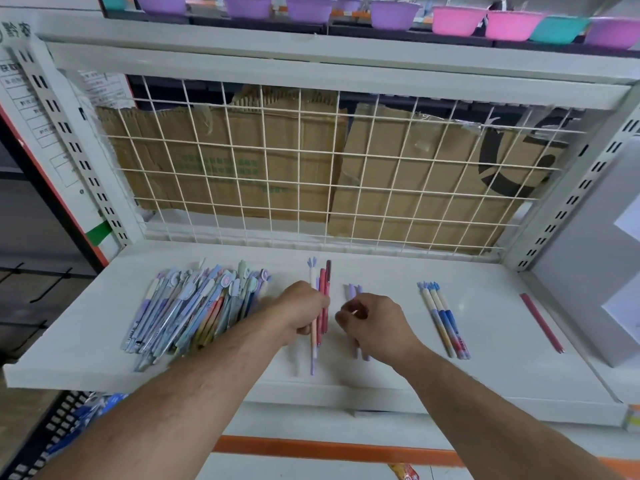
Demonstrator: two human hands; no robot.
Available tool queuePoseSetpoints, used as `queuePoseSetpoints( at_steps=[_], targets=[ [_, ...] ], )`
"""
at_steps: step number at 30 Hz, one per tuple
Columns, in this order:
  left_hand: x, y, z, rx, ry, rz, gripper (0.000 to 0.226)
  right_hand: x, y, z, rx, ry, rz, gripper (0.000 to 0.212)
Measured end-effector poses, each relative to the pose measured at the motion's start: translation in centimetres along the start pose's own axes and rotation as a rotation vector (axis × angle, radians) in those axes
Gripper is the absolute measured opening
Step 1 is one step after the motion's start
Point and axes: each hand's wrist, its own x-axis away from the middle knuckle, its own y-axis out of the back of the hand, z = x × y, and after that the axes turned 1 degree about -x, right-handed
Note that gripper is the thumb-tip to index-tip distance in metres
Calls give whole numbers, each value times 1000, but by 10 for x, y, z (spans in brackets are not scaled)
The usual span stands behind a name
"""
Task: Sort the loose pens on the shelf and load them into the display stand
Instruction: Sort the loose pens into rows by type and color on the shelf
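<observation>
The unsorted pile [197,306] lies on the shelf [485,375]. Just right of the pile, the left hand [304,313] grips a few pens [323,296], mostly red; they should be split by colour before being laid down. Further right of the pile, the right hand [377,323] curls over purple pens [355,291]; its grip is unclear.

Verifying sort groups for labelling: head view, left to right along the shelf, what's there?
Mixed pen pile → left hand gripping red pens → right hand over purple pens → blue-tipped pens → single red pen.
</observation>
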Motion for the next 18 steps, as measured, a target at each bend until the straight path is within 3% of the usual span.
queuePoseSetpoints(
  at_steps=[4, 12, 18],
  targets=[
    [9, -31, -17, 130, -18, 44, 14, 2, 16, -13, -82, -33, 4, 20],
    [11, -101, -46, 224, -30, 109, 18, 13, 72, -50, -203, -112, -60, 10],
    [7, -156, -67, 214, -32, 129, 17, 18, 131, -97, 15, -227, -231, 9]
  ],
)
